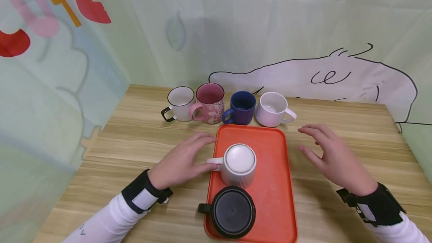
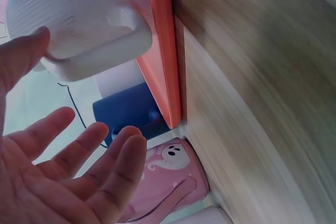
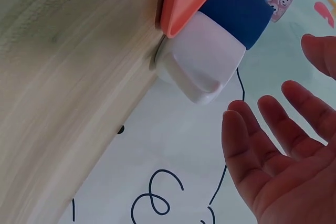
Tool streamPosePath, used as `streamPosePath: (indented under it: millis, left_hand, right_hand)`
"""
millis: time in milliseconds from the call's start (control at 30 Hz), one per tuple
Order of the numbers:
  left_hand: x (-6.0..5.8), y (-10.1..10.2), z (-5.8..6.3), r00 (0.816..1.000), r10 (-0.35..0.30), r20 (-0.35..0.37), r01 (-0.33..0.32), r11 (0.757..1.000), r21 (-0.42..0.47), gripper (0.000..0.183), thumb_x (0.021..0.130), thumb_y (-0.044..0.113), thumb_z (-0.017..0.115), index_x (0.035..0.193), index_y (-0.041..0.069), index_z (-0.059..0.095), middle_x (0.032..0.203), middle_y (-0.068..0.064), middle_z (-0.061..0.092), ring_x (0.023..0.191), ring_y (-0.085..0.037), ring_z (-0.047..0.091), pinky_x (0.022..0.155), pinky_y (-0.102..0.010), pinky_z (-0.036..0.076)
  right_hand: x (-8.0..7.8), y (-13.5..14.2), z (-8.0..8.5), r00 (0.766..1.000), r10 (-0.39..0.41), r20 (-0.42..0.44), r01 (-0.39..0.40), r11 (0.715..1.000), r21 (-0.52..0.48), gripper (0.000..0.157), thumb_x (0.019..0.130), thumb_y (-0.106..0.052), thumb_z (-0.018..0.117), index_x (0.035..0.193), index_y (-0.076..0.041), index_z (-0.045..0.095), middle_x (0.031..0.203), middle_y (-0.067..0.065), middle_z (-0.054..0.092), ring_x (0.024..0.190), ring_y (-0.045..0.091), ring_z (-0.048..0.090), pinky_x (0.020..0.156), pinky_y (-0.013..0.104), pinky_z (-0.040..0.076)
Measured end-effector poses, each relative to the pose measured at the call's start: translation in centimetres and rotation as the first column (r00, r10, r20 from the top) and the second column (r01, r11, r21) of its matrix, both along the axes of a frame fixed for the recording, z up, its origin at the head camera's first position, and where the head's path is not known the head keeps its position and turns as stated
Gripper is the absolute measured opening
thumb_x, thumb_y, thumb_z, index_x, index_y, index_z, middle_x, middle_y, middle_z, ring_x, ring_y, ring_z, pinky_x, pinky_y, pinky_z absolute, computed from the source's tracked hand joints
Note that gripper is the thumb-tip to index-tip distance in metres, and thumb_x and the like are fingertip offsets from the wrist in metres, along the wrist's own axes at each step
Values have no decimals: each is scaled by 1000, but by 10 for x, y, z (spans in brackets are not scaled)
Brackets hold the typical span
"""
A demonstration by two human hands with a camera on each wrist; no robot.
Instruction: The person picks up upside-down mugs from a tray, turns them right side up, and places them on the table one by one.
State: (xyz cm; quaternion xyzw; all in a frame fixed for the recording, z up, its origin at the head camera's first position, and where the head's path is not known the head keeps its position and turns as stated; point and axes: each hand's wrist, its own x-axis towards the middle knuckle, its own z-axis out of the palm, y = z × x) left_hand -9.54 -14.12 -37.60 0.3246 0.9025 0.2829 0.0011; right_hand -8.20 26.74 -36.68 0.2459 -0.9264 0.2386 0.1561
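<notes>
An upside-down white ribbed mug point(image 1: 239, 166) stands on the orange tray point(image 1: 270, 201), its handle toward the left. Nearer the front edge, a black mug point(image 1: 233, 212) is also upside down, handle to the left. My left hand point(image 1: 183, 158) is beside the white mug, fingers spread and loosely bent; in the left wrist view the thumb point(image 2: 31, 51) is at its handle, though contact is hard to tell. Right of the tray, my right hand point(image 1: 332, 156) hovers with relaxed fingers and holds nothing.
Behind the tray four mugs would be several in a row, upright: a black-rimmed white mug point(image 1: 181, 104), a pink patterned mug point(image 1: 210, 104), a dark blue mug point(image 1: 241, 108) and a plain white mug point(image 1: 271, 110). A printed cloth point(image 1: 236, 29) hangs behind the wooden table point(image 1: 141, 138).
</notes>
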Motion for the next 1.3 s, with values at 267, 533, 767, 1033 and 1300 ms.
streamPosePath:
  millis: [267,533,767,1033,1300]
  left_hand:
    - [2,6,1,997,-57,60,55,998,31,54,88,43,74,134,16,62,125,5,60,104,-12,59,88,-25,51]
    - [5,11,1,991,-95,99,86,993,86,31,91,33,73,118,19,71,105,13,66,90,-1,58,80,-25,53]
    - [7,15,1,987,-104,120,90,989,114,22,90,28,74,111,20,73,97,16,66,84,-1,59,79,-25,54]
    - [8,17,0,989,-117,92,106,987,119,15,94,24,70,108,19,70,95,13,64,81,-3,58,75,-22,53]
    - [8,17,-3,991,-109,82,97,987,130,14,95,23,69,108,19,69,94,14,63,81,-2,58,77,-20,52]
  right_hand:
    - [13,1,-7,1000,31,6,-31,997,65,52,83,-20,80,130,-9,61,131,6,57,119,24,55,96,44,46]
    - [29,3,-16,999,34,36,-37,995,89,53,83,-23,80,131,-12,61,134,5,55,122,23,52,98,43,44]
    - [38,2,-21,997,37,72,-44,995,91,54,84,-27,79,133,-16,60,135,0,53,122,19,52,97,41,45]
    - [41,-2,-26,994,73,76,-78,995,68,52,84,-24,79,131,-15,61,133,0,54,121,16,51,101,26,39]
    - [41,-4,-26,993,79,87,-84,995,57,50,85,-23,78,131,-15,60,133,-2,53,120,15,51,103,22,37]
